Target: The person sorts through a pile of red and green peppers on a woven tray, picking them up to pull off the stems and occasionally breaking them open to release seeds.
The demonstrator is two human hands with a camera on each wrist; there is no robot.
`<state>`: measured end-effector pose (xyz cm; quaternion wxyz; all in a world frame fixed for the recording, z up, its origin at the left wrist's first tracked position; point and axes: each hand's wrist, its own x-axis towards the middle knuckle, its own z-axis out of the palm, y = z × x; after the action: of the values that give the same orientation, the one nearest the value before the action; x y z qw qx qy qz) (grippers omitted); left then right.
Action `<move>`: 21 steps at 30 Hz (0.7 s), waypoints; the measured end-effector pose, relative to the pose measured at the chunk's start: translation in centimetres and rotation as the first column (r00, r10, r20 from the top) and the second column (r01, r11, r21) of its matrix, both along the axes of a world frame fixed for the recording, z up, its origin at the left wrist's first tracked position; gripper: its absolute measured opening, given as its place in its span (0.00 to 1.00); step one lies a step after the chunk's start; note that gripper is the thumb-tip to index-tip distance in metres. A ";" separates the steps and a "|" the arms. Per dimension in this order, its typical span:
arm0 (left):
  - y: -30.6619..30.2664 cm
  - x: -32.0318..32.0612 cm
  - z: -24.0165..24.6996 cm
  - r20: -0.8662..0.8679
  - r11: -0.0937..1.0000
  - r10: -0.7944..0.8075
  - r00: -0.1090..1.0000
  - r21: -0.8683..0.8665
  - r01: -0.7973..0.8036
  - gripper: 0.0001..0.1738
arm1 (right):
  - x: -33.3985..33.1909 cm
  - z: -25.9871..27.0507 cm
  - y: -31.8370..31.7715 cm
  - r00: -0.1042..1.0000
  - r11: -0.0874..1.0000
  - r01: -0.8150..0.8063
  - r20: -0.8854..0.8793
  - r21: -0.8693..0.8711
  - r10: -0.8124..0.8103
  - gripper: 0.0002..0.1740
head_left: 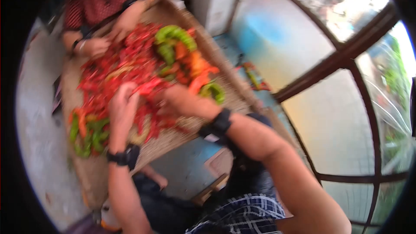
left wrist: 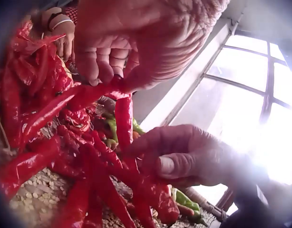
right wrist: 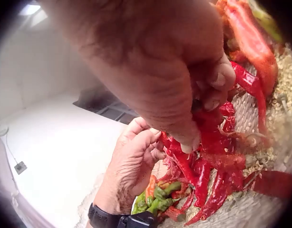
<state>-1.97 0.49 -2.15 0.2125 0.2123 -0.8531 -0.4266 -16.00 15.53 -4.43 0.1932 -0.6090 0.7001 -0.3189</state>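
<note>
A heap of red chilies (head_left: 125, 65) covers a woven tray (head_left: 167, 141). At the heap's near edge, my left hand (head_left: 123, 99) grips a few red chilies (left wrist: 84, 97) with curled fingers (left wrist: 100, 61). Close beside it to the right, my right hand (head_left: 175, 99) pinches red chilies (right wrist: 210, 128) between thumb and curled fingers (right wrist: 222, 78). In the left wrist view the right hand (left wrist: 184, 156) lies just below the left hand (left wrist: 122, 42), and a long red chili (left wrist: 124, 118) hangs between them. The right wrist view shows the left hand (right wrist: 134, 161) under the right hand (right wrist: 174, 80).
Green chilies (head_left: 173, 34) and orange chilies (head_left: 195, 65) lie at the tray's far right, more green chilies (head_left: 89, 134) at its near left. Another person (head_left: 104, 0) sits across with a hand (head_left: 97, 47) in the heap. A window frame (head_left: 346, 60) stands to the right.
</note>
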 end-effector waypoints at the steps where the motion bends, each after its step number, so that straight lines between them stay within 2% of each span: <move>1: -0.3 0.1 0.1 0.032 1.000 0.019 0.999 0.000 -0.019 0.09 | -0.6 -1.5 -0.2 0.996 0.992 -0.052 -0.073 -0.115 0.044 0.16; 2: -0.5 0.4 -0.1 0.036 0.999 0.025 0.999 -0.023 -0.024 0.10 | -0.8 -1.2 -0.2 0.995 0.998 -0.040 -0.095 -0.054 0.035 0.15; 3: -0.6 0.5 -0.1 0.018 0.996 0.019 1.000 -0.089 -0.017 0.11 | -0.6 -0.2 0.0 1.000 1.000 -0.011 -0.002 0.006 0.011 0.15; 4: -1.0 0.6 -0.6 0.007 0.999 -0.001 1.000 -0.053 0.001 0.12 | -0.6 0.7 0.2 0.997 0.997 0.024 0.077 0.073 -0.029 0.14; 6: -1.1 0.9 -0.1 0.023 1.000 -0.015 1.000 -0.002 0.015 0.13 | -0.9 0.5 0.4 0.999 0.998 0.015 -0.045 -0.058 -0.018 0.14; 8: -1.1 0.8 -0.4 -0.063 1.000 -0.011 0.998 -0.001 0.011 0.10 | -1.1 0.5 0.6 1.000 0.998 0.023 -0.016 -0.057 -0.024 0.14; 10: -1.1 0.6 -0.3 -0.069 0.999 -0.002 0.998 -0.032 -0.001 0.09 | -1.3 0.8 0.7 0.999 0.998 0.044 -0.005 -0.053 -0.045 0.13; 12: -1.2 0.5 0.0 -0.074 0.998 0.004 0.997 -0.056 -0.008 0.09 | -1.3 0.9 0.8 0.999 0.992 0.007 -0.031 -0.130 -0.011 0.13; 14: -1.5 0.7 0.3 -0.138 0.999 0.026 0.990 0.033 -0.022 0.10 | -1.3 1.2 0.8 0.998 0.995 0.052 -0.033 -0.084 -0.055 0.13; 15: -1.2 0.7 0.8 -0.242 0.998 0.021 0.970 0.067 -0.005 0.08 | -1.3 1.3 0.9 0.994 0.995 0.094 -0.044 -0.043 -0.096 0.13; 16: -1.3 0.8 0.9 -0.241 0.998 0.021 0.970 0.066 -0.005 0.08 | -1.4 1.2 0.9 0.994 0.995 0.095 -0.043 -0.044 -0.097 0.13; 18: -1.9 1.0 1.2 -0.380 0.993 0.070 0.922 0.110 -0.031 0.07 | -1.6 1.2 0.9 0.991 0.982 0.130 0.026 -0.134 -0.128 0.13; 19: -2.0 1.2 1.4 -0.392 0.994 0.110 0.913 0.027 -0.108 0.07 | -1.7 1.4 1.0 0.990 0.978 0.138 0.019 -0.159 -0.137 0.12; 20: -2.5 1.3 1.5 -0.389 0.994 0.111 0.915 0.025 -0.110 0.07 | -1.8 1.5 0.9 0.991 0.978 0.137 0.023 -0.160 -0.135 0.12; 21: -2.9 1.4 1.8 -0.387 0.969 0.197 0.901 -0.060 -0.238 0.08 | -1.8 1.5 0.9 0.983 0.970 0.174 0.083 -0.168 -0.162 0.12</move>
<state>-0.55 -2.44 -0.37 0.4301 0.2087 -0.7884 -0.3871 -17.84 16.41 -2.91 0.1352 -0.5507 0.7115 -0.4150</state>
